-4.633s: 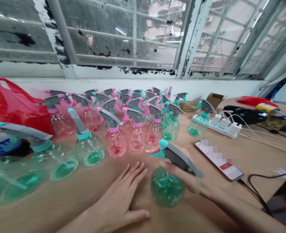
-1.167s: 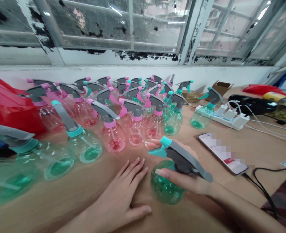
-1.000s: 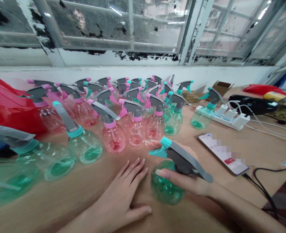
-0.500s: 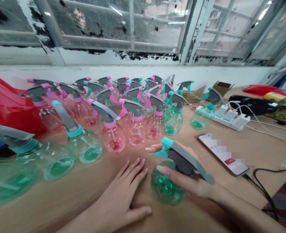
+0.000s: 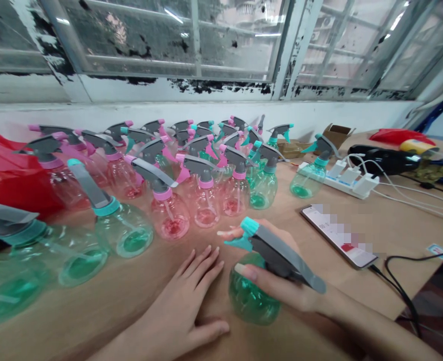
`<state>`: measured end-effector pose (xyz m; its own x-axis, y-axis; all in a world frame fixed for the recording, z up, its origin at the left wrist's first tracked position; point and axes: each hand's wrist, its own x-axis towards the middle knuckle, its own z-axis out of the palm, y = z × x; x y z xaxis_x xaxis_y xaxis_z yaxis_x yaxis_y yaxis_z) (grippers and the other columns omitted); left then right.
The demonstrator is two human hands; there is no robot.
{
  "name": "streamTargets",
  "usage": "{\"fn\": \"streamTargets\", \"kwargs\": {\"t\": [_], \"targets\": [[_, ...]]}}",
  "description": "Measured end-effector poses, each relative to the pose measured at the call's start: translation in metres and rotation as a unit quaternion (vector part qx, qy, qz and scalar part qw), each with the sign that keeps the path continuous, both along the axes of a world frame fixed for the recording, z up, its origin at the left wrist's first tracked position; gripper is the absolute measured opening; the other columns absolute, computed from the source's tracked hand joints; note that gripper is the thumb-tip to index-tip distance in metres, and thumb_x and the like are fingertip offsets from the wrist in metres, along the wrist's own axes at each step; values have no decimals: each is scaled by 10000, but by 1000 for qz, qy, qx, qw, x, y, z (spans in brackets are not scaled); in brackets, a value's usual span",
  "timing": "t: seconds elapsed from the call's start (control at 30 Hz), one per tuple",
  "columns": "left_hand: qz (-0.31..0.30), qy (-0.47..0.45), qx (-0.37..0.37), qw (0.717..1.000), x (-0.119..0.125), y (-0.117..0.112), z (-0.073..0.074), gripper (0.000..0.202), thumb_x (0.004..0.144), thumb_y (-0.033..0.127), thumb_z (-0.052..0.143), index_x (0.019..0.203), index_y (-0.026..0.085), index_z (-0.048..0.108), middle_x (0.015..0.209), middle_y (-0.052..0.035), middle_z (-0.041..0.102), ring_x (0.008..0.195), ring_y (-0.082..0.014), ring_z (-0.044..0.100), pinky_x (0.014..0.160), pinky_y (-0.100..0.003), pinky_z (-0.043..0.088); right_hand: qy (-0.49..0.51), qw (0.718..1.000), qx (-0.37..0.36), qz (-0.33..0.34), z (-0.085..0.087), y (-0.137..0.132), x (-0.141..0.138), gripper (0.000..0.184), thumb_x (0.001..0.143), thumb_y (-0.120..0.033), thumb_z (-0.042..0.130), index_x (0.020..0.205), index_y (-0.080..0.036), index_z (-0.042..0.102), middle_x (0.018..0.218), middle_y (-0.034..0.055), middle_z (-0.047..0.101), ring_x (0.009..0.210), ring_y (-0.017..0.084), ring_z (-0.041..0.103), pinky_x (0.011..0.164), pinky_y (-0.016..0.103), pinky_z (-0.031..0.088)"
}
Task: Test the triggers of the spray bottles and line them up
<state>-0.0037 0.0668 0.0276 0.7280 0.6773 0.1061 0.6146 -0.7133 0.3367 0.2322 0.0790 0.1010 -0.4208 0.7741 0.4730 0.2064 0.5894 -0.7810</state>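
Observation:
My right hand (image 5: 277,281) is wrapped round the neck of a green spray bottle (image 5: 253,296) with a grey and turquoise trigger head. The bottle is tilted a little, and I cannot tell whether its base touches the table. Flat on the wooden table (image 5: 138,301) lies my left hand (image 5: 191,291), fingers stretched out, just left of that bottle and holding nothing. Ahead of the hands stand a pink spray bottle (image 5: 170,218) and a green one (image 5: 125,230), each with coloured contents at the bottom. The right palm and some fingers are hidden behind the bottle.
Several more pink and green spray bottles crowd toward the window wall (image 5: 319,113). A red plastic bag (image 5: 10,175) is at the left. To the right are a phone (image 5: 337,235) with a cable, a white power strip (image 5: 349,178), a black object (image 5: 385,159) and an open carton (image 5: 336,136).
The view has shifted slightly, so most things sit a little further left. Both hands keep their poses, the right one still round the green spray bottle.

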Motion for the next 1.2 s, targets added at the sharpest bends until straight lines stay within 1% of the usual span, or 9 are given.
{"fn": "streamTargets", "kwargs": {"t": [0.13,0.33,0.47,0.63,0.73,0.83,1.03,1.13,1.2], "targets": [[1,6,6,1000,-1,0,-1,923,880,574,614,1552,277,56,1582,-114,241,1422,-363,254,1125,-604,242,48,997,-46,29,0,0,0,219,823,-230,622,1029,-247,549,853,18,644,725,158,628,677,289,538],[3,11,11,1000,0,0,-1,930,883,581,605,1552,263,44,1584,-121,223,1425,-365,242,1123,-601,254,49,997,-52,32,-1,0,0,244,838,-221,625,1069,-252,551,838,-3,647,720,145,636,685,266,539],[9,23,0,1000,1,0,0,881,883,600,591,1541,216,149,1583,-133,217,1434,-364,210,1122,-605,248,42,998,-49,14,1,-1,0,274,827,-213,632,1092,-243,568,827,-2,641,702,147,648,665,264,546],[12,30,-28,999,4,-1,4,836,870,622,590,1511,187,274,1575,-139,236,1437,-350,211,1140,-590,207,27,996,-85,10,-2,-3,1,207,837,-244,628,1037,-249,577,771,1,627,628,155,620,589,271,537],[13,26,-32,999,4,-1,5,827,873,612,595,1517,206,269,1581,-126,221,1443,-343,196,1145,-584,191,34,994,-100,11,-4,-3,0,287,850,-253,620,1132,-264,569,886,25,659,633,152,631,607,278,556],[13,14,-33,999,4,-2,4,832,872,608,599,1526,234,246,1587,-113,208,1443,-342,198,1148,-578,183,44,995,-91,16,-4,-4,0,330,847,-247,621,1169,-271,559,955,27,666,628,145,639,635,291,568],[10,13,-32,999,4,-2,3,826,874,600,601,1524,226,256,1586,-118,212,1441,-347,203,1144,-587,185,30,997,-64,15,-3,-2,1,326,849,-242,623,1165,-267,547,952,13,668,616,135,619,659,298,560],[10,16,-32,999,4,-1,4,822,873,596,604,1520,221,262,1585,-118,218,1442,-341,204,1145,-584,191,30,998,-50,1,-1,-3,1,296,835,-226,637,1118,-261,561,963,18,676,731,159,657,721,298,562],[10,11,-29,999,4,-1,3,823,871,587,612,1521,226,259,1584,-113,222,1440,-341,209,1147,-578,193,34,998,-42,-13,-1,-3,1,214,841,-220,631,1046,-250,579,938,19,681,810,171,672,754,290,560]]}}
